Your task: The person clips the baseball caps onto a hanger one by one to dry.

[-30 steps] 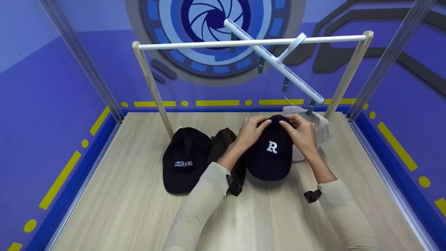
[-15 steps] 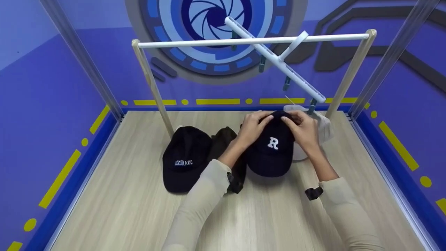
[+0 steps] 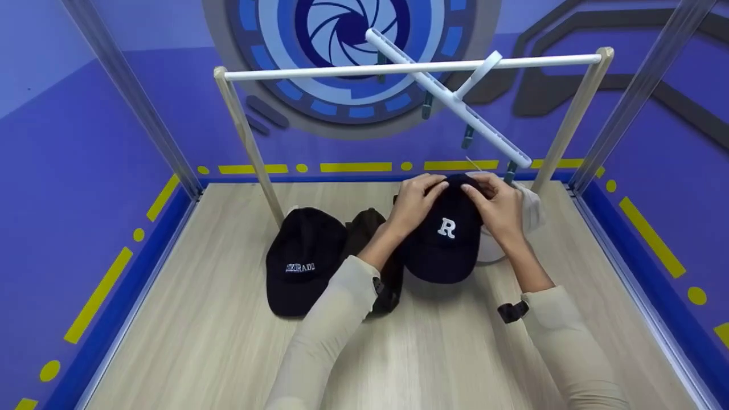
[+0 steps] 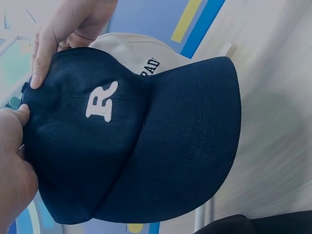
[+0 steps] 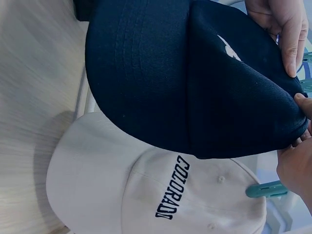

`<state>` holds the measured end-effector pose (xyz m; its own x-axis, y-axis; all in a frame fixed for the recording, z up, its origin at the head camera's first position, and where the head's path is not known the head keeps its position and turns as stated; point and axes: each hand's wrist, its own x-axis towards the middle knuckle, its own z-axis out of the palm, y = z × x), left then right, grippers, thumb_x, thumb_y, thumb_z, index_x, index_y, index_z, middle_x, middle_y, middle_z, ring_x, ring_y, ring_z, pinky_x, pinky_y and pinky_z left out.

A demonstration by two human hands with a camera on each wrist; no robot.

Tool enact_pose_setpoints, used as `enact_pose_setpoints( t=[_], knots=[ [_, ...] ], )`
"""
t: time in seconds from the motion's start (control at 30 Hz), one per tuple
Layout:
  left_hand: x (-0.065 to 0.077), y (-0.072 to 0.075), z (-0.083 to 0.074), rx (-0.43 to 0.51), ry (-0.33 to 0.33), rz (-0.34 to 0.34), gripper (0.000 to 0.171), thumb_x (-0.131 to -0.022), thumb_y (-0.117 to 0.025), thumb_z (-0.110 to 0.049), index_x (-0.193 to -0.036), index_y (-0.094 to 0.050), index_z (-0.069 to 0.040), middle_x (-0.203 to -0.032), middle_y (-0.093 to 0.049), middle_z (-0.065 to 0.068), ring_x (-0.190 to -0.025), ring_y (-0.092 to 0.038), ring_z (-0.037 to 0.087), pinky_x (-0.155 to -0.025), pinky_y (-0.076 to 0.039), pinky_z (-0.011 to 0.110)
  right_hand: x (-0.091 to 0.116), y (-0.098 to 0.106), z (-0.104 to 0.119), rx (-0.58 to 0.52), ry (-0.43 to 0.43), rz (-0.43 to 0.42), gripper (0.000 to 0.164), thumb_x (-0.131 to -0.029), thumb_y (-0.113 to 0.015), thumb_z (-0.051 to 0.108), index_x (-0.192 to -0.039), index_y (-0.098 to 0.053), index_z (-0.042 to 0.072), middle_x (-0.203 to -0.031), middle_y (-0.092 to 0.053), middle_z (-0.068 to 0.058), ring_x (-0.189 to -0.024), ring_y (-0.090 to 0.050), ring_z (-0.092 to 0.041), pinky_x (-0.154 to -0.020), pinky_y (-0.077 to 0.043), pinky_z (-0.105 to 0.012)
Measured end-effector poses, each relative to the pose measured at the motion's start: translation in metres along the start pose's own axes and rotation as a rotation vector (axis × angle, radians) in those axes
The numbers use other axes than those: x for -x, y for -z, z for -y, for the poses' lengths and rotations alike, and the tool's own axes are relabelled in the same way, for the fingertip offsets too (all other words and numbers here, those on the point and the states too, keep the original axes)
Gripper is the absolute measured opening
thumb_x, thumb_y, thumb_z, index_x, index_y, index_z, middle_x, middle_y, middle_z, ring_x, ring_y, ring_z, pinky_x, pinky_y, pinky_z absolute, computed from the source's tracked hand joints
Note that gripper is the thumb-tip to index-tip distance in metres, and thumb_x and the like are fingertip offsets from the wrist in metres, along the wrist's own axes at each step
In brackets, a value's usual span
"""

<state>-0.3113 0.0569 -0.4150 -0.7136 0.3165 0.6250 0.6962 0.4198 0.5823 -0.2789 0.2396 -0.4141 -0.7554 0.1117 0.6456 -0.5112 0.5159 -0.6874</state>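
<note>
A dark navy baseball cap point(image 3: 444, 256) with a white letter R hangs brim-down between both hands. My left hand point(image 3: 414, 205) pinches the top of its crown on the left side. Close beside it, my right hand point(image 3: 496, 208) pinches the crown on the right, thumbs on the front face and fingers behind. Just behind, a white cap point(image 5: 209, 195) lettered COLORADO is held by a green clip point(image 5: 267, 189) of the white hanger point(image 3: 455, 102). More clips dangle along the hanger, which slants across the rack's bar.
A white-barred rack point(image 3: 342, 72) with wooden posts spans the back of the wooden table point(image 3: 199, 319). On the left lie a dark COLORADO cap point(image 3: 304, 256) and a dark brown cap point(image 3: 364, 228), partly behind the left arm. Blue patterned walls point(image 3: 74, 188) enclose the table.
Both hands have raised the navy cap slightly, up toward the hanger. The other caps and the hanger stay where they were.
</note>
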Motion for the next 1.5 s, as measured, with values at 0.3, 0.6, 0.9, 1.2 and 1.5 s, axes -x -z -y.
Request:
enact_pose_setpoints(
  t=[0.3,0.6,0.9,1.2,1.5],
  knots=[
    [-0.016,0.004,-0.003,-0.019,-0.038,0.053,0.025,-0.094,-0.058,-0.024,-0.108,-0.071,-0.007,-0.106,-0.070,0.004,-0.100,-0.063,0.011,-0.088,-0.044,0.014,-0.003,0.007,0.018,-0.009,0.001,-0.013,0.020,-0.083,-0.073,0.012,-0.100,-0.070,0.002,-0.094,-0.071,-0.010,-0.084,-0.068,-0.018,-0.072,-0.049,-0.012],
    [-0.022,0.006,-0.008,-0.037,-0.016,0.088,0.024,-0.095,-0.056,-0.026,-0.107,-0.070,-0.010,-0.106,-0.069,0.002,-0.101,-0.063,0.011,-0.088,-0.044,0.016,-0.002,0.014,0.042,0.011,-0.030,-0.016,0.020,-0.084,-0.072,0.011,-0.100,-0.069,-0.002,-0.095,-0.071,-0.013,-0.086,-0.069,-0.016,-0.073,-0.048,-0.012],
    [-0.047,0.011,-0.016,0.034,0.030,0.154,0.025,-0.098,-0.053,-0.028,-0.111,-0.065,-0.010,-0.104,-0.066,0.000,-0.095,-0.060,0.006,-0.083,-0.044,0.014,-0.004,0.019,0.041,0.000,-0.002,-0.070,0.018,-0.082,-0.073,0.007,-0.096,-0.069,-0.004,-0.089,-0.071,-0.015,-0.080,-0.069,-0.016,-0.068,-0.049,-0.012],
    [-0.070,0.007,-0.019,0.100,0.181,0.124,0.032,-0.097,-0.053,-0.024,-0.125,-0.052,-0.007,-0.119,-0.059,0.005,-0.104,-0.058,0.009,-0.088,-0.044,0.015,-0.002,0.020,0.039,0.016,0.002,-0.078,0.018,-0.082,-0.073,0.008,-0.096,-0.070,-0.002,-0.088,-0.072,-0.014,-0.078,-0.069,-0.015,-0.066,-0.048,-0.011],
    [-0.079,-0.005,-0.026,0.220,0.279,0.132,0.056,-0.098,-0.050,-0.035,-0.145,-0.033,-0.010,-0.145,-0.042,0.003,-0.131,-0.041,0.014,-0.102,-0.036,0.019,0.000,0.023,0.038,0.011,-0.014,-0.072,0.018,-0.083,-0.072,0.009,-0.098,-0.070,-0.002,-0.091,-0.071,-0.014,-0.079,-0.069,-0.019,-0.067,-0.049,-0.012]
  ],
)
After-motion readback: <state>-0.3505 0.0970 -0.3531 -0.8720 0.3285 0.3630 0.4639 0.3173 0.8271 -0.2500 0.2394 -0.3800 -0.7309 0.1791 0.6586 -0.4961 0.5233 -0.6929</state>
